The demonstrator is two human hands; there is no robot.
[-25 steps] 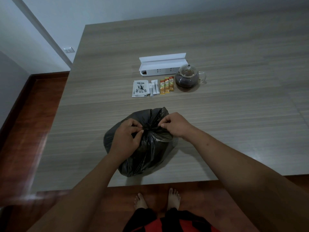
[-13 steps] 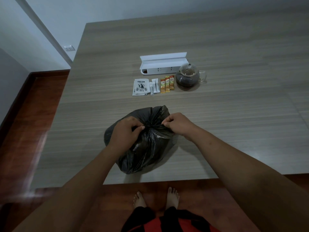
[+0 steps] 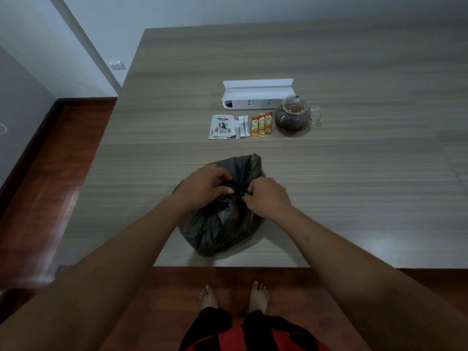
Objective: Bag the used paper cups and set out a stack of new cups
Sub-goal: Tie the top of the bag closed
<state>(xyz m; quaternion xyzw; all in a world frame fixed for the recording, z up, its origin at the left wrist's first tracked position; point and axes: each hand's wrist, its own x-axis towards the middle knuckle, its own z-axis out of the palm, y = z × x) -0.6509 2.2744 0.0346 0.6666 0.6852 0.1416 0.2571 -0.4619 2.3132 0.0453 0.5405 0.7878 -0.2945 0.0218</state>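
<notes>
My left hand [image 3: 202, 184] and right hand [image 3: 267, 198] are close together, both pinching the gathered neck of the black bag [image 3: 220, 224]. The bag sits on the table [image 3: 354, 186] near its front edge. Farther toward the middle lie tea packets [image 3: 221, 127], sachets [image 3: 261, 124], a white box [image 3: 255, 97] and a glass teapot [image 3: 292, 116].

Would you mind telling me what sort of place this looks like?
Probably a meeting or break room with a small tea station, though I cannot be sure. A large wooden table holds a glass teapot, tea sachets and a white cup dispenser, beside bare walls.
</notes>
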